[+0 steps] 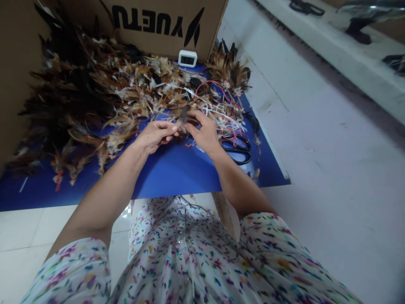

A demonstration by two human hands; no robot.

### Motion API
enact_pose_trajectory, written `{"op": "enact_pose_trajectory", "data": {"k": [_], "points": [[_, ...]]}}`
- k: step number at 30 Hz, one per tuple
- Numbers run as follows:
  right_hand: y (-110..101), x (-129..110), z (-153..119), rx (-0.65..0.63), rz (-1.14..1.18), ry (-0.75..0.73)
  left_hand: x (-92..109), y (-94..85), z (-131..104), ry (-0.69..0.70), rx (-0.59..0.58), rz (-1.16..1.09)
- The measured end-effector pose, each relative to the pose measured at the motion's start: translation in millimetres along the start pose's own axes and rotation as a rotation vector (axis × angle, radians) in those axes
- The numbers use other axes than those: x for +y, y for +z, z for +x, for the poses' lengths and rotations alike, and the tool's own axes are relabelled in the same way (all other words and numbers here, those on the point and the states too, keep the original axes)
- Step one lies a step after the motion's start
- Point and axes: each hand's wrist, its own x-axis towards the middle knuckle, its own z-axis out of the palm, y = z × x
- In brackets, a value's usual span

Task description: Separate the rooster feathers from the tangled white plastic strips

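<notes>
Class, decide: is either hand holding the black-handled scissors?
No, the scissors lie on the blue tabletop, while the left hand and right hand meet at a small feather tuft.

"How does the blue tabletop (180, 173) look?"

"Smooth, with a faint sheen; plastic or painted board, it is hard to say which. The box (152, 33) behind it is matt brown cardboard."

"And the feather tuft (182, 120)?"

"Soft and downy, blurred at the edges. The feather heap (136, 90) is rougher: wispy brown vanes, fluffy pale bases, some dark plumes slightly glossy."

"Any plastic?"

"The clock (187, 58) has a smooth white plastic-looking case, and the black scissor handles (243, 145) shine like plastic."

"The shirt (177, 261)?"

"Thin, creased, printed cloth. Beneath, the floor tiles (19, 232) look smooth and lightly glossy."
</notes>
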Motion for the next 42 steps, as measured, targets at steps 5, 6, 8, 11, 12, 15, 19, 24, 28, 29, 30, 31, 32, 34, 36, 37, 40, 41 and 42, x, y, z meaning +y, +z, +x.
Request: {"op": "enact_pose_trajectory", "data": {"k": [5,6,8,11,12,15,19,24,28,29,30,31,32,34,36,37,40,41,42], "points": [[-4.9,-1.9,0.1,-0.069,-0.160,0.022,6.0,-2.5,1.1,0.086,0.093,-0.102],[-6.0,-4.2,0.0,-0.108,-0.191,0.015,6.8,-3.5,1.8,0.102,0.114,-0.119],[-7.5,-9.6,-0.5,-0.199,-0.245,0.010,8.1,-5.4,3.2,0.121,0.155,-0.139],[-7.7,-17.4,-2.4,-0.349,-0.328,0.043,9.6,-7.0,4.5,0.136,0.203,-0.155],[-7.6,-19.4,-3.0,-0.393,-0.358,0.055,9.9,-7.2,4.7,0.140,0.214,-0.160],[-8.1,-24.2,-4.2,-0.501,-0.449,0.082,10.3,-7.5,5.3,0.154,0.238,-0.172],[-9.9,-30.1,-3.6,-0.600,-0.526,0.126,9.2,-8.0,6.6,0.154,0.255,-0.176],[-8.2,-29.6,-4.2,-0.576,-0.484,0.098,6.6,-10.3,8.1,0.157,0.254,-0.143],[-7.8,-20.2,-3.4,-0.436,-0.314,0.053,3.9,-14.1,10.3,0.171,0.266,-0.106],[-8.4,-18.0,-2.8,-0.404,-0.256,0.057,3.2,-14.9,10.9,0.177,0.268,-0.100],[-9.2,-16.4,-2.3,-0.374,-0.195,0.075,2.5,-15.4,11.4,0.184,0.269,-0.096],[-10.1,-15.4,-1.9,-0.351,-0.132,0.106,1.9,-15.7,11.8,0.189,0.269,-0.091],[-11.0,-14.9,-1.7,-0.333,-0.071,0.142,1.3,-15.6,12.0,0.192,0.272,-0.085],[-12.4,-15.6,-1.8,-0.307,0.027,0.220,0.4,-14.8,11.9,0.190,0.281,-0.072],[-13.1,-17.5,-2.0,-0.290,0.088,0.273,-0.1,-13.3,11.3,0.179,0.287,-0.061],[-13.3,-18.6,-2.0,-0.282,0.107,0.287,-0.3,-12.4,10.9,0.175,0.286,-0.059],[-13.5,-20.8,-1.3,-0.251,0.145,0.305,-0.7,-10.1,10.1,0.169,0.266,-0.052],[-13.6,-20.8,-0.8,-0.240,0.158,0.303,-0.8,-9.5,9.9,0.169,0.256,-0.047],[-13.7,-20.5,-0.3,-0.230,0.171,0.299,-1.0,-9.0,9.9,0.168,0.245,-0.039]]}}
